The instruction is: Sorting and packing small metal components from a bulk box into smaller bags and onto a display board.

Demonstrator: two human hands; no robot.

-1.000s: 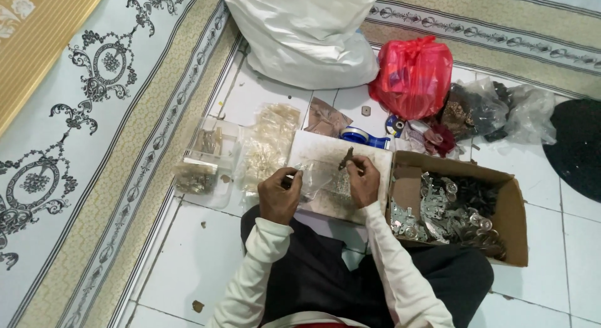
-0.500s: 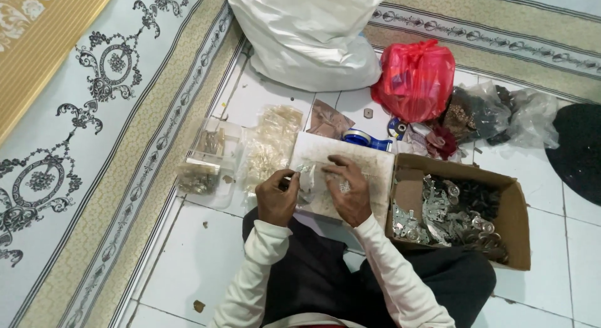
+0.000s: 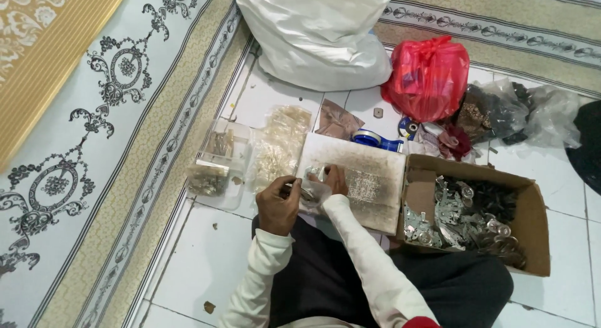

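Note:
I sit on a tiled floor with a flat white board in front of my lap. My left hand grips the edge of a small clear plastic bag at the board's near left corner. My right hand has its fingers pushed into the mouth of that bag, closed on a small metal piece that is mostly hidden. Right of the board stands an open cardboard box filled with several shiny metal parts.
Clear packets of pale small items and a clear tray lie left of the board. Beyond it are a big white sack, a red plastic bag, a blue tape roll and dark bags. A patterned carpet borders the tiles on the left.
My right hand came down from the middle of the board, where it held a small piece up, to the bag held by my left hand and now reaches into it.

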